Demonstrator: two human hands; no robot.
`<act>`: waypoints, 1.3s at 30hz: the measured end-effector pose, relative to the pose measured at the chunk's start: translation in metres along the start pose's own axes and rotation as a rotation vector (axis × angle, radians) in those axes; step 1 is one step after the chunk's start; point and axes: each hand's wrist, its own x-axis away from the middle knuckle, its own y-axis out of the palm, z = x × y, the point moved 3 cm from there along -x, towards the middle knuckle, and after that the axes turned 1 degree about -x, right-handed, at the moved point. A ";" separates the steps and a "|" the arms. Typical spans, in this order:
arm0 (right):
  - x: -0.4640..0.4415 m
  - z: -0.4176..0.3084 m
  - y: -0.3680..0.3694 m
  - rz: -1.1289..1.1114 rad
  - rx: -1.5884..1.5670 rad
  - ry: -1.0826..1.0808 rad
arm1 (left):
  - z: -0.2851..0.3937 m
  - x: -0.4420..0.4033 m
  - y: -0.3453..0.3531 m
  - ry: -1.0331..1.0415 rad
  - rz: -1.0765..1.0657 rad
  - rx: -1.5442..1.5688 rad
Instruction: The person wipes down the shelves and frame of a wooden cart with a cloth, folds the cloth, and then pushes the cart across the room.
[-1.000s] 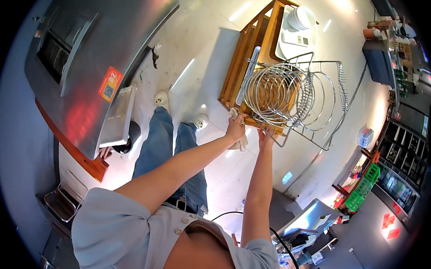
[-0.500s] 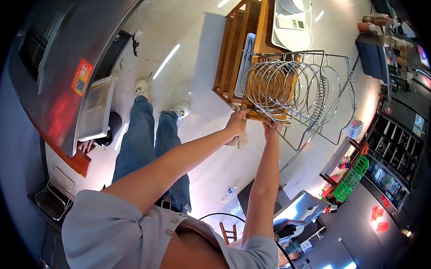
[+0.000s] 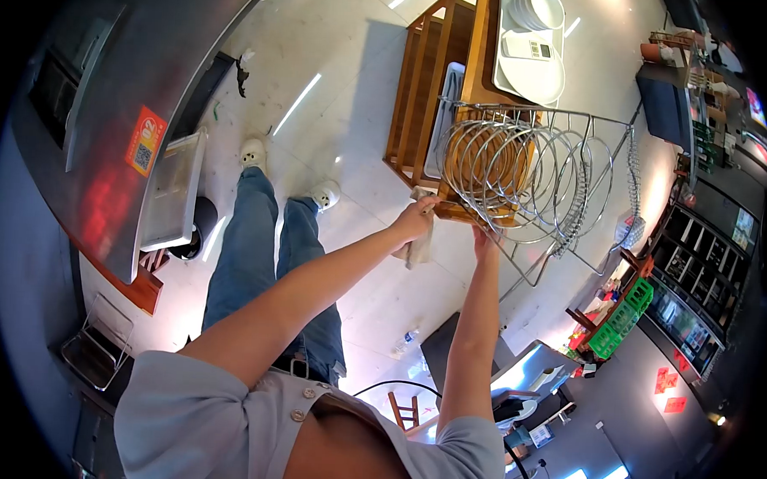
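Jutting rightward, the wire rack (image 3: 522, 177) is being borne on the wooden trolley (image 3: 481, 70), just beyond the nearer right hand (image 3: 487, 237), whose grip cannot be told; cloth (image 3: 419, 252) is being clutched by the left hand (image 3: 413, 220).

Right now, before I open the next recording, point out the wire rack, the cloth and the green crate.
Wire rack (image 3: 525, 173): head view, on its rings, near the middle.
Cloth (image 3: 420, 247): head view, on its lower hanging part.
Green crate (image 3: 621, 319): head view, on the middle of its visible side.
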 end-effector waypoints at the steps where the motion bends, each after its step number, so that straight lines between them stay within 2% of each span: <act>1: 0.008 -0.001 0.006 -0.001 -0.006 -0.005 | 0.004 -0.001 -0.010 -0.007 -0.008 0.049; 3: 0.026 0.000 0.015 0.053 -0.112 0.054 | 0.011 -0.006 -0.027 -0.010 -0.019 0.096; 4: 0.030 0.018 0.012 0.157 0.066 -0.029 | 0.012 -0.012 -0.037 0.095 0.035 0.140; 5: 0.025 0.038 0.003 0.221 0.130 0.092 | 0.020 -0.016 -0.048 0.200 0.089 0.185; 7: 0.068 0.036 0.034 0.238 0.237 0.212 | 0.052 -0.011 -0.064 0.187 0.097 0.130; 10: 0.108 0.066 0.056 0.104 0.394 0.428 | 0.069 -0.041 -0.092 0.341 0.266 0.087; 11: 0.122 0.072 0.072 0.054 0.473 0.486 | 0.082 -0.044 -0.100 0.346 0.249 0.079; 12: 0.133 0.075 0.088 -0.061 0.556 0.460 | 0.095 -0.046 -0.109 0.266 0.261 0.151; 13: 0.145 0.069 0.113 -0.135 0.626 0.390 | 0.108 -0.049 -0.119 0.184 0.274 0.219; 15: 0.154 0.057 0.169 -0.143 0.743 0.200 | 0.130 -0.068 -0.142 0.198 0.269 0.209; 17: 0.144 0.051 0.231 -0.158 0.780 -0.283 | 0.164 -0.080 -0.165 0.211 0.103 0.159; 18: 0.140 0.038 0.270 -0.168 0.741 -0.226 | 0.159 -0.101 -0.177 0.314 0.181 0.160; 19: 0.133 0.016 0.314 -0.169 0.707 -0.171 | 0.171 -0.111 -0.190 0.310 0.153 0.160; 21: 0.097 -0.010 0.380 -0.233 0.877 -0.564 | 0.200 -0.124 -0.219 0.341 0.202 -0.028; 23: 0.062 -0.032 0.440 -0.223 0.876 -0.693 | 0.236 -0.136 -0.241 0.346 0.212 -0.143; 25: 0.030 -0.036 0.480 -0.185 0.988 -0.717 | 0.262 -0.143 -0.254 0.330 0.234 -0.261; 26: 0.015 -0.035 0.492 -0.154 1.089 -0.754 | 0.277 -0.150 -0.259 0.361 0.241 -0.268; 31: -0.054 -0.032 0.517 -0.012 1.022 -0.789 | 0.292 -0.207 -0.267 0.511 0.182 -0.251; 34: -0.087 -0.034 0.511 0.073 1.049 -0.857 | 0.280 -0.243 -0.264 0.435 0.169 -0.201; 35: -0.101 -0.034 0.511 0.053 1.053 -0.862 | 0.278 -0.256 -0.263 0.437 0.178 -0.166; 37: -0.119 -0.037 0.506 0.043 1.126 -1.019 | 0.278 -0.271 -0.256 0.453 0.191 -0.119; 39: -0.141 -0.040 0.500 0.126 1.156 -1.063 | 0.283 -0.294 -0.250 0.511 0.158 -0.093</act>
